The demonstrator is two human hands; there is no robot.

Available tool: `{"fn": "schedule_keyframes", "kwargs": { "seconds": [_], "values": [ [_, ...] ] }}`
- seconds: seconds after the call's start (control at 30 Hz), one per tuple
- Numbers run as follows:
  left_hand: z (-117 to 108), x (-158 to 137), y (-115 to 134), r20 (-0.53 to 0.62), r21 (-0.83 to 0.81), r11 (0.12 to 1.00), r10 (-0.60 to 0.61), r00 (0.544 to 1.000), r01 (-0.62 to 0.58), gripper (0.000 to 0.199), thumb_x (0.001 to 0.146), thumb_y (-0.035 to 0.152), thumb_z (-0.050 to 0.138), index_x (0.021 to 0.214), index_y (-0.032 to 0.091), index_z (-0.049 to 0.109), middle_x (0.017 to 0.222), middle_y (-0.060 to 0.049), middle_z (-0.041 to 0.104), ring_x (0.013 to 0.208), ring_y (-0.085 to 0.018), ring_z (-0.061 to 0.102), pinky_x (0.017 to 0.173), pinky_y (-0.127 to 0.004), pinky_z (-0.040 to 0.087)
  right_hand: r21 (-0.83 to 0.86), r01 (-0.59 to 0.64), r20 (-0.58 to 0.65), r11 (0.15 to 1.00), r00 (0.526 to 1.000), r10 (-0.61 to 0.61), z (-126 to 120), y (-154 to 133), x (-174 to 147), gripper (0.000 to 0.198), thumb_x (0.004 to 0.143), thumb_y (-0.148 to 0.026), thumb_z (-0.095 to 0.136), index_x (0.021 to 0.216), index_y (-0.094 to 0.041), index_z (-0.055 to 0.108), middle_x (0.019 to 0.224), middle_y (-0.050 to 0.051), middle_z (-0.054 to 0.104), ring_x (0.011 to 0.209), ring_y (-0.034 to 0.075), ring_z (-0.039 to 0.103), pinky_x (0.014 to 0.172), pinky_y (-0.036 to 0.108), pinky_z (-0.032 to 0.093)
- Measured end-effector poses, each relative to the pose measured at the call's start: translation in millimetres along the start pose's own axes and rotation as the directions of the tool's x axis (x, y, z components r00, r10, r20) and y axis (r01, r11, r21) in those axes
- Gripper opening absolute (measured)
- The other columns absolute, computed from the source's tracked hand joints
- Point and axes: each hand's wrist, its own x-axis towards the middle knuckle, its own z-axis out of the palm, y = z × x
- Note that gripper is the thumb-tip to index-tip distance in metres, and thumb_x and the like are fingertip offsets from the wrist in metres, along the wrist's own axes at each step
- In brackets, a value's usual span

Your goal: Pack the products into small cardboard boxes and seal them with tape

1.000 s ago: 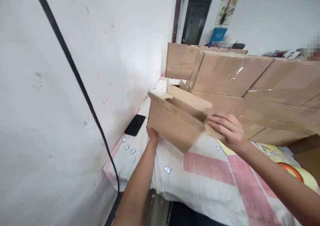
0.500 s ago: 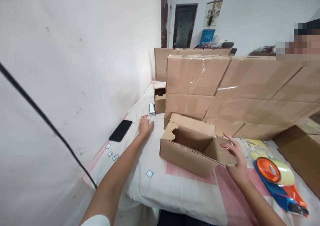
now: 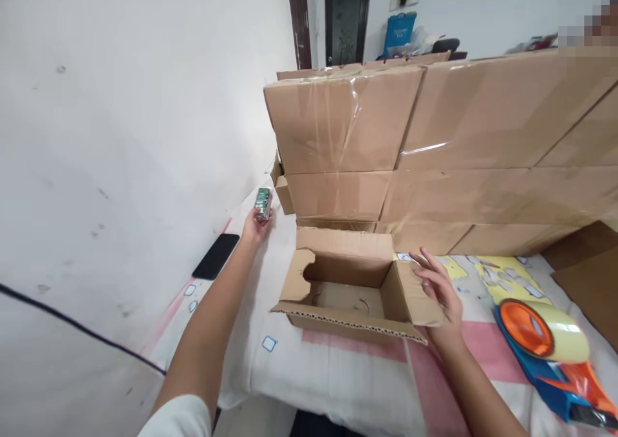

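My left hand (image 3: 258, 224) is closed around a small green-and-white packet (image 3: 263, 203), held at the far left of the bed-like surface. An open brown cardboard box (image 3: 347, 327) stands in front of me, its flaps folded outward and its inside bare. Against the box's right flap (image 3: 422, 298) rests my right hand (image 3: 444, 302), fingers stretched and apart. That flap hides part of the palm and the thumb.
A taped cardboard wall (image 3: 338, 128) stands behind the box, with another small carton (image 3: 284, 195) at its left end. A black phone (image 3: 215, 257) lies near the white wall. A tape dispenser (image 3: 541, 340) sits at right, beside brown cardboard (image 3: 589, 276).
My left hand has reached forward and taken hold of the small packet, which is now turned with its green side showing. My right hand stays by the box's flap. The view has shifted.
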Motion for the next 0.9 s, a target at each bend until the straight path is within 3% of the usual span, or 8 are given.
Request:
{"fn": "schedule_keyframes", "kwargs": {
  "seconds": [0.13, 0.3, 0.47, 0.53, 0.63, 0.7, 0.77, 0.9],
  "values": [
    [-36, -64, 34, 0.096, -0.191, 0.974, 0.139, 0.986, -0.119, 0.052, 0.090, 0.065, 0.053, 0.117, 0.022, 0.064, 0.119, -0.010, 0.070, 0.112, -0.022, 0.067, 0.087, -0.037, 0.059, 0.105, -0.043, 0.032, 0.993, 0.999, 0.040, 5, 5, -3, 0.015, 0.100, -0.030, 0.052, 0.104, -0.029, 0.067, 0.149, 0.007, 0.055, 0.129, 0.028, 0.062, 0.109, 0.053, 0.045],
    [-47, -112, 89, 0.210, -0.199, 0.953, 0.269, 0.940, -0.229, 0.084, 0.055, 0.093, 0.064, 0.097, 0.020, 0.068, 0.099, -0.008, 0.076, 0.091, -0.025, 0.073, 0.087, -0.039, 0.059, 0.180, -0.044, 0.049, 0.983, 0.998, 0.036, 13, 8, -7, 0.012, 0.100, -0.034, 0.051, 0.106, -0.029, 0.061, 0.144, 0.008, 0.060, 0.133, 0.027, 0.057, 0.112, 0.051, 0.040],
    [-13, -144, 150, 0.465, 0.056, 0.946, 0.259, 0.847, -0.320, 0.064, 0.054, 0.061, 0.090, 0.096, 0.015, 0.074, 0.098, -0.010, 0.077, 0.094, -0.030, 0.071, 0.088, -0.041, 0.055, 0.195, 0.002, 0.090, 0.981, 0.996, -0.020, 15, 8, -11, 0.016, 0.102, -0.038, 0.047, 0.110, -0.028, 0.057, 0.144, 0.011, 0.060, 0.138, 0.027, 0.053, 0.109, 0.049, 0.042],
    [13, -162, 168, 0.626, 0.286, 0.795, 0.268, 0.733, -0.535, 0.061, 0.060, 0.056, 0.090, 0.104, 0.017, 0.073, 0.102, -0.008, 0.077, 0.096, -0.029, 0.070, 0.090, -0.041, 0.052, 0.203, 0.036, 0.102, 0.979, 0.993, -0.058, 15, 7, -12, 0.017, 0.102, -0.040, 0.048, 0.112, -0.028, 0.055, 0.145, 0.013, 0.059, 0.137, 0.027, 0.053, 0.107, 0.049, 0.044],
    [54, -190, 181, 0.873, 0.434, 0.184, 0.157, 0.462, -0.882, 0.059, 0.073, 0.064, 0.078, 0.107, 0.016, 0.070, 0.093, -0.009, 0.074, 0.093, -0.030, 0.068, 0.089, -0.042, 0.048, 0.192, 0.065, 0.138, 0.979, 0.986, -0.093, 13, 2, -14, 0.020, 0.098, -0.042, 0.056, 0.111, -0.028, 0.052, 0.147, 0.015, 0.057, 0.136, 0.029, 0.054, 0.099, 0.047, 0.050],
    [76, -203, 178, 0.932, 0.361, -0.096, 0.004, 0.363, -0.927, 0.059, 0.076, 0.067, 0.073, 0.103, 0.014, 0.069, 0.093, -0.012, 0.072, 0.093, -0.031, 0.068, 0.083, -0.040, 0.048, 0.168, 0.095, 0.157, 0.981, 0.980, -0.121, 12, -1, -13, 0.028, 0.091, -0.042, 0.066, 0.111, -0.028, 0.052, 0.146, 0.016, 0.057, 0.136, 0.030, 0.054, 0.095, 0.047, 0.053],
    [88, -210, 170, 0.927, 0.329, -0.171, -0.131, 0.353, -0.929, 0.063, 0.077, 0.071, 0.070, 0.103, 0.014, 0.068, 0.096, -0.014, 0.071, 0.092, -0.031, 0.068, 0.073, -0.036, 0.047, 0.145, 0.135, 0.156, 0.980, 0.975, -0.157, 12, -2, -12, 0.036, 0.085, -0.041, 0.075, 0.110, -0.028, 0.052, 0.143, 0.015, 0.059, 0.134, 0.031, 0.056, 0.097, 0.048, 0.052],
    [87, -209, 151, 0.883, 0.388, -0.157, -0.217, 0.415, -0.908, 0.065, 0.076, 0.069, 0.071, 0.111, 0.014, 0.066, 0.102, -0.014, 0.072, 0.092, -0.029, 0.068, 0.065, -0.033, 0.045, 0.126, 0.152, 0.154, 0.980, 0.973, -0.171, 13, 0, -10, 0.032, 0.087, -0.039, 0.072, 0.110, -0.029, 0.053, 0.140, 0.013, 0.062, 0.129, 0.030, 0.060, 0.101, 0.050, 0.051]
  ]
}}
